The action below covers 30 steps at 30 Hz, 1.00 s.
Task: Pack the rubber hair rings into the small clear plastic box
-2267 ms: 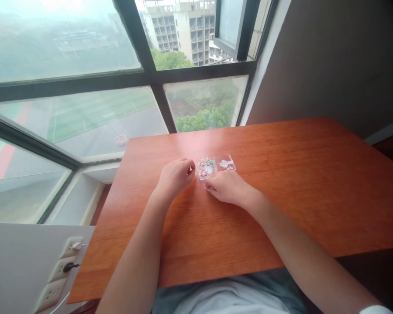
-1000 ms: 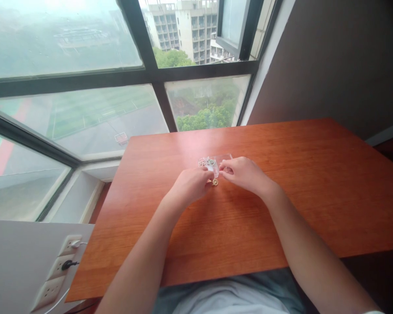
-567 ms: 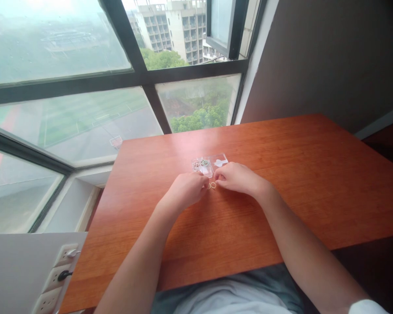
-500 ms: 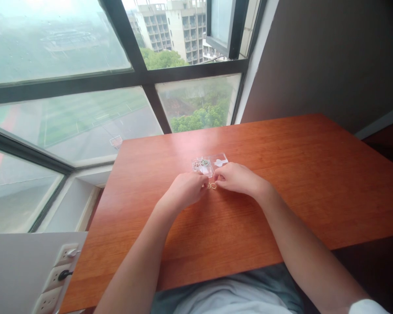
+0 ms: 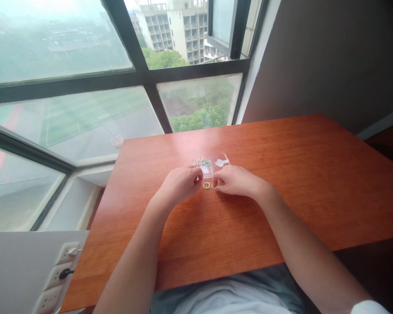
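Several thin gold-coloured rings (image 5: 207,186) lie close together on the wooden table, between my two hands. My right hand (image 5: 236,179) is closed in a pinch at the rightmost ring (image 5: 213,186), its fingertips on that ring's edge. My left hand (image 5: 182,182) hovers just left of the rings, thumb and fingers curled together; what they hold, if anything, is too small to make out. Right behind the hands sits a small clear plastic box (image 5: 208,172), lid (image 5: 222,161) folded open to the right with a white mark on it. Silvery and greenish rings (image 5: 205,162) lie in its back compartments.
The reddish-brown table (image 5: 301,174) stretches out to both sides. Dark-framed windows (image 5: 196,72) stand behind and to the left, a grey wall (image 5: 314,65) at the right. Wall sockets (image 5: 57,277) with a black plug (image 5: 65,273) are at the lower left.
My left hand has drawn back to the left, away from the gold rings, uncovering more of them and the box front. My right hand stays at the rings almost unmoved.
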### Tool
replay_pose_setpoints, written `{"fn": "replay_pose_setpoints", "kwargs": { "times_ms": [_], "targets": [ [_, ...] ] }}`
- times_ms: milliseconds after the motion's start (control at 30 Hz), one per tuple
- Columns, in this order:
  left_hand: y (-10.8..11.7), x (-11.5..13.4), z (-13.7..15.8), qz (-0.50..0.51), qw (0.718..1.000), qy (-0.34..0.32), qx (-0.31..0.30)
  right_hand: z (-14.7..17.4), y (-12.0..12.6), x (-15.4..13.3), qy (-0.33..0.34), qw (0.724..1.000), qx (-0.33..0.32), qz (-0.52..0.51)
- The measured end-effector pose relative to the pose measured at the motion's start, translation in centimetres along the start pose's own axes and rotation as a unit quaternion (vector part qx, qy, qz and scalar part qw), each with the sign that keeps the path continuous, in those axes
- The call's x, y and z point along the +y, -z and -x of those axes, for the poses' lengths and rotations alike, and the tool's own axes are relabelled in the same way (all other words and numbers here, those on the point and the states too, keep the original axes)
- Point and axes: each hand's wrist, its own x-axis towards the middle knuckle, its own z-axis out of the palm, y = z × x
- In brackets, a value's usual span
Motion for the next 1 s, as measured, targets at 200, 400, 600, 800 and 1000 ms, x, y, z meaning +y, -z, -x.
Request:
{"fn": "replay_pose_setpoints", "kwargs": {
  "times_ms": [200,400,600,800,1000],
  "targets": [
    [-0.9,0.2,-0.9,0.004,0.994,0.05,0.095,0.0,-0.4,-0.7,0.002,0.999,-0.001,0.047],
    [-1.7,0.8,-1.2,0.002,0.993,0.067,0.092,-0.1,-0.5,-0.9,0.004,0.998,0.012,0.06],
    [-0.6,-0.1,-0.8,0.009,0.991,0.096,0.092,-0.2,-0.5,-0.6,0.018,0.997,0.031,0.065],
    [0.5,-0.7,-0.3,0.038,0.995,0.069,0.066,-0.2,0.7,-0.1,0.026,0.984,0.178,-0.013],
    [0.7,-0.8,-0.2,0.031,0.994,0.071,0.076,-0.9,0.1,0.1,0.043,0.957,0.284,-0.045]
  ]
}}
